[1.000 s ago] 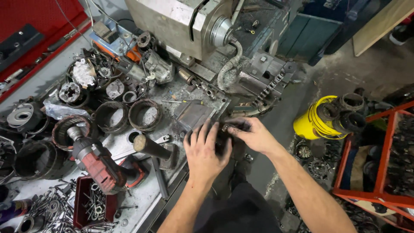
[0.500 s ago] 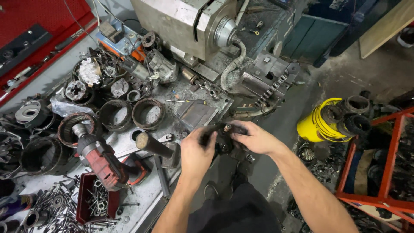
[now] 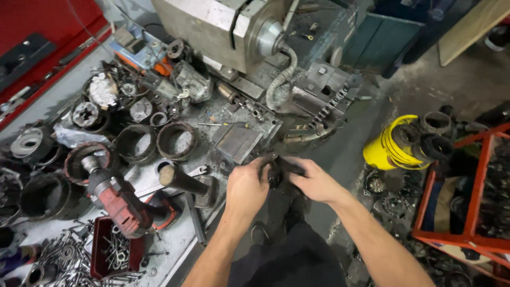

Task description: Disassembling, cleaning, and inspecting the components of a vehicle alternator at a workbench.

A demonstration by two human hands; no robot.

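Gripping a dark part (image 3: 276, 171) between them, left hand (image 3: 245, 188) and right hand (image 3: 314, 180) meet off the bench edge; hammer (image 3: 187, 183) at nine o'clock, drill (image 3: 125, 204) beyond, yellow bucket (image 3: 388, 151) at three.

Machine/repair workshop. Ahead of the hands: big grey metal machine (image 3: 223, 32) w/ a flex hose. Left of the hands: greasy workbench (image 3: 175, 250) crowded w/ steel rings (image 3: 177, 140), motor parts, a hammer (image 3: 186, 183), a red cordless drill (image 3: 125, 204) and a red tray of screws (image 3: 114, 247). Right of the hands: stained concrete floor (image 3: 425, 90), yellow bucket (image 3: 390, 149) loaded w/ dark metal parts, orange steel rack (image 3: 473, 202). Red tool chest (image 3: 32, 32) far left, beyond the bench.
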